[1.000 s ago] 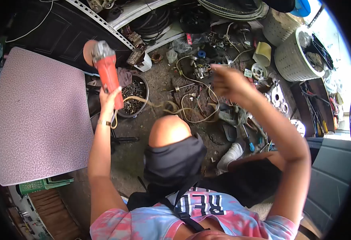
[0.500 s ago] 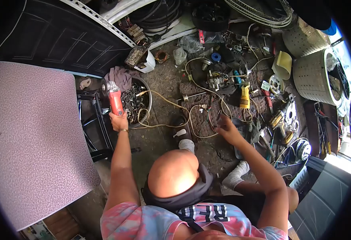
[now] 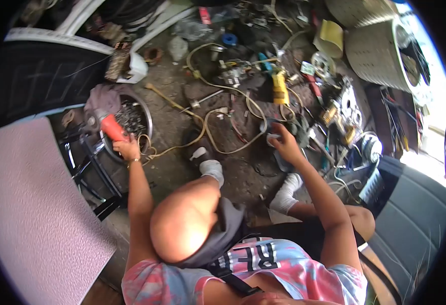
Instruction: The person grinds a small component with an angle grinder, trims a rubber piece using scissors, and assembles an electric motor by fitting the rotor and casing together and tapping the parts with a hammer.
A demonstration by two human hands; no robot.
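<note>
At the left, my left hand (image 3: 127, 148) is wrapped round the rear of a red angle grinder (image 3: 113, 127). The grinder's metal head points up and left, over the edge of a round basin (image 3: 148, 114) of small dark metal pieces. A crumpled mauve cloth (image 3: 102, 98) lies at the basin's far rim, close to the grinder head. My right hand (image 3: 288, 146) is open over the floor on the right, fingers apart and nothing visible in them. Just beyond it are a dark grey glove (image 3: 300, 133) and a loop of pale cable (image 3: 238, 151).
A yellow tool body (image 3: 280, 89), motor parts (image 3: 235, 73) and a red-handled tool (image 3: 313, 87) litter the floor ahead. Perforated drums (image 3: 378, 56) stand at the right. A pink speckled panel (image 3: 40, 213) and a black metal frame (image 3: 98, 168) flank my left arm.
The view has shifted, so the floor items sit higher and farther left. The grinder is tilted more to the left, still in my left hand. My right hand remains open.
</note>
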